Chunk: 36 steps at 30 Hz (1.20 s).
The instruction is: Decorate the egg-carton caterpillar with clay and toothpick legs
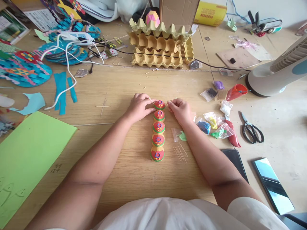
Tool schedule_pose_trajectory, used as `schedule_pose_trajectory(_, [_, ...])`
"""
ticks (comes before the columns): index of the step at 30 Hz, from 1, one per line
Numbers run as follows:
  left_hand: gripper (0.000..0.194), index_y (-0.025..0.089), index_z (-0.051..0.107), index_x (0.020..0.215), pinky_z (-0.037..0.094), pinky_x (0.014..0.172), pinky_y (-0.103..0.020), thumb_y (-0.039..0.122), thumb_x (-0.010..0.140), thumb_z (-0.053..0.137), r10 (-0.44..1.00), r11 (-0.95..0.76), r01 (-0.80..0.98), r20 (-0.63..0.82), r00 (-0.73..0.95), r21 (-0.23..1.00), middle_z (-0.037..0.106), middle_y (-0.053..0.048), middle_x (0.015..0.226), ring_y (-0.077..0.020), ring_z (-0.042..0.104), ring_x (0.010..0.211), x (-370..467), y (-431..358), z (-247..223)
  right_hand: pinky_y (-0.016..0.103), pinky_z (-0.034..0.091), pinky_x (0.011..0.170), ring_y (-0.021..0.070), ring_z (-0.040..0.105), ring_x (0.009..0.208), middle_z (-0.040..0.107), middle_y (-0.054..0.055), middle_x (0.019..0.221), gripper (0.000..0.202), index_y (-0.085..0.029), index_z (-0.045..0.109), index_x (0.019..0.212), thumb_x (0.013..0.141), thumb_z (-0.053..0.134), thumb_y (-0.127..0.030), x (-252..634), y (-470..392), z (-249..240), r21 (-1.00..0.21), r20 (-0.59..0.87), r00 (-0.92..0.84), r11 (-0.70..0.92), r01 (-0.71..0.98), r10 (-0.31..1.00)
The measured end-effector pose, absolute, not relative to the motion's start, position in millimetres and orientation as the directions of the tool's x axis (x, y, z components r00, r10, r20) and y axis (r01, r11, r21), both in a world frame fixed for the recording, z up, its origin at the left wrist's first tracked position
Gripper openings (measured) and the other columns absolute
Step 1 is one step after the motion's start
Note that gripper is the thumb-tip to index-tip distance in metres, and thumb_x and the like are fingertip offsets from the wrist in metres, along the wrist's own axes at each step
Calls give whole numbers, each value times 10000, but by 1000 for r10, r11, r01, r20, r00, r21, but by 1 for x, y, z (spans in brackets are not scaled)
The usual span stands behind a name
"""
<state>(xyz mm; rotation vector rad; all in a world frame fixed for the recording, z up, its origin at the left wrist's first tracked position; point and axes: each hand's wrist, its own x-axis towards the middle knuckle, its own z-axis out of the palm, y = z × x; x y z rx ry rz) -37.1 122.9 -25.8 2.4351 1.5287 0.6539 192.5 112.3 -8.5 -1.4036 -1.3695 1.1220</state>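
A strip of egg-carton cups (158, 127) runs straight away from me on the table, each cup covered in red with a green rim, a blue loop and yellow bits. My left hand (140, 108) closes on the left side of the farthest cup (159, 104), thumb and fingers against it. A thin pale stick (151, 101) slants from that cup near my left fingertips. On the other side my right hand (180, 110) is pinched around a toothpick, mostly hidden by the fingers, pointing at the same cup. Several loose toothpicks (180, 152) lie right of the strip.
Bags of coloured clay (203, 126), scissors (251, 129), a red cup (237, 92) and two phones (273, 185) lie to the right. Egg cartons (158, 59) stack at the back. Green card (31, 159) and a white cable (68, 64) are left; a white fan (275, 70) stands right.
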Motion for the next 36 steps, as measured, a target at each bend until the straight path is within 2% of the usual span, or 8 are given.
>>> schedule_pose_trajectory(13, [389,354,720,1274,405,1016,-438,457,899,708,894,-445,804,256,369,395,590,-77,1112,-288,490,1110,-37,123,-25,263,353,517,129,510,543,625,2,590,344,-203,623,668,840,734,-479,192,113,-9,-972,-30,-12,-27,235,999])
schedule_pose_trajectory(22, [386,352,717,1275,405,1008,-437,441,899,713,889,-452,808,263,374,378,610,-72,1100,-291,498,1117,-35,118,-19,264,353,530,130,502,563,628,2,603,250,-198,624,676,863,677,-356,191,112,-9,-961,-2,-14,2,278,1000])
schedule_pose_trajectory(36, [370,343,728,1255,407,999,-440,431,896,720,894,-440,819,263,363,368,620,-75,1129,-297,502,1140,-33,117,-19,274,350,558,136,491,585,581,-14,608,221,-199,623,697,848,675,-351,189,110,-8,-948,21,-20,27,318,1000])
